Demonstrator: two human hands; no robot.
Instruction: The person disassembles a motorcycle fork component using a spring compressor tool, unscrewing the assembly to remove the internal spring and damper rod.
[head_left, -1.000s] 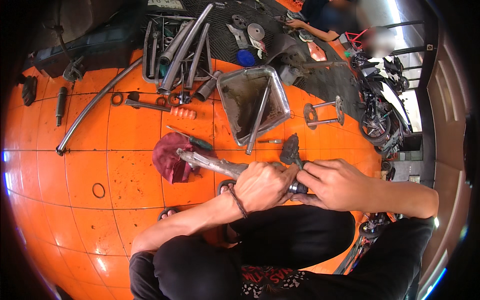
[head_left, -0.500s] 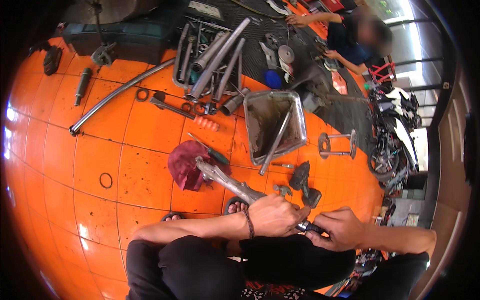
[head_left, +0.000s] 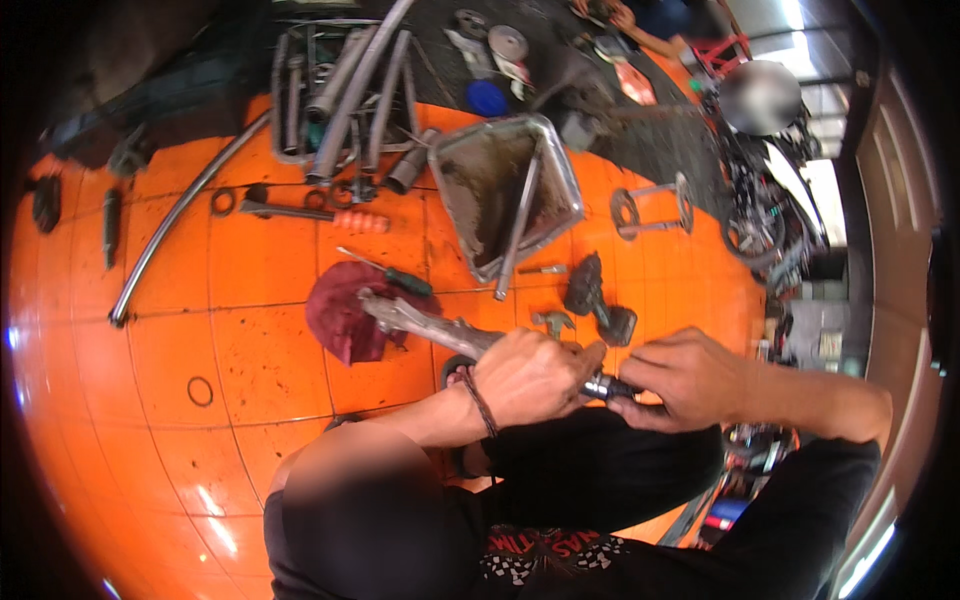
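The left hand [head_left: 530,375] is wrapped round a long, grey cast-metal tube [head_left: 435,325], which lies slantwise just in front of the black-clad knees. The right hand [head_left: 690,378] has its thumb and fingers curled in a pinch on the tube's black-and-silver ringed end [head_left: 605,387]. Judging by this grip, the step in hand is work on that ringed end, one hand steadying while the other handles the fitting; whether it is being turned, pushed or pulled cannot be told. The next move calls for a firm left grip and the two parts kept in line.

The tube looks dull and blotchy along its body, with knobbly cast lugs, while the ringed end is smoother and shinier. Its far end reaches over a crumpled dark-red cloth [head_left: 335,315]; whether they touch is unclear.

Beyond the hands, a small claw-headed hammer [head_left: 553,322] lies near a dark cordless drill [head_left: 585,285]. A green-handled screwdriver [head_left: 410,283] lies at the cloth's edge. Farther off stands a grimy rectangular metal tray [head_left: 480,190], a slim steel rod [head_left: 522,215] slanting across its rim.
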